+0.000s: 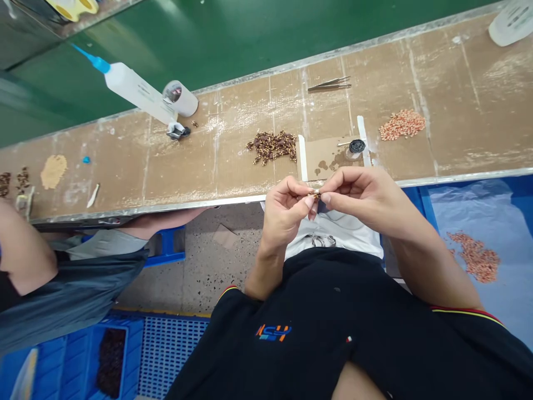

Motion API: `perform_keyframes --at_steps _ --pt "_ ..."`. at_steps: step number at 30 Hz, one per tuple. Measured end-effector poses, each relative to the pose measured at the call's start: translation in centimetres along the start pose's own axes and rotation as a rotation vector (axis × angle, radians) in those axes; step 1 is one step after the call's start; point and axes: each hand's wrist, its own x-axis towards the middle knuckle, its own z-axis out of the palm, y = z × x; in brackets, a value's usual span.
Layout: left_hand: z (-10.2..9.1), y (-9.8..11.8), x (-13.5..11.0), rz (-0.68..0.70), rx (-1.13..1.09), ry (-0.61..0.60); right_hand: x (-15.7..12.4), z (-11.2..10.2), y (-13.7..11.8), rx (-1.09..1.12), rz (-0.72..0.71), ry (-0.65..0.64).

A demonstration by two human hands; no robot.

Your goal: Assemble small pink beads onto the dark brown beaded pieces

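A tiny gold-and-brown, seemingly metal piece (317,196) sat pinched between the fingertips of left hand (286,212) and right hand (361,195), by the brown-covered bench's (208,161) near edge. Probably light, stiff, slippery (easily dropped); opposite edges suited gripping.

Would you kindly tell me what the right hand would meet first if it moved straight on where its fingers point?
The right hand would probably meet the small brown-gold piece at its fingertips first, then the left hand just beyond, though depth is hard to judge.
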Motion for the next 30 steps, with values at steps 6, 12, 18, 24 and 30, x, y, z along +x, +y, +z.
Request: perform_keyframes --at_steps 6,12,18,24,30 --pt "-1.1 0.3 0.9 -0.061 0.000 0.009 1.8 -0.6 0.5 0.048 0.055 -0.038" --pt "-1.9 0.5 2.0 -0.164 0.035 0.060 3.5 -1.0 1.1 0.049 0.086 -0.033" --pt "-3.2 -0.3 3.1 -0.110 0.064 0.076 5.3 -0.9 1.0 0.034 0.112 -0.066" --pt "-3.9 -0.5 3.6 -0.057 0.025 0.085 6.7 -0.3 0.9 0.069 0.137 -0.080" --pt "-4.1 -0.4 3.8 -0.126 -0.011 0.103 7.2 -0.6 1.2 0.129 0.178 -0.122"
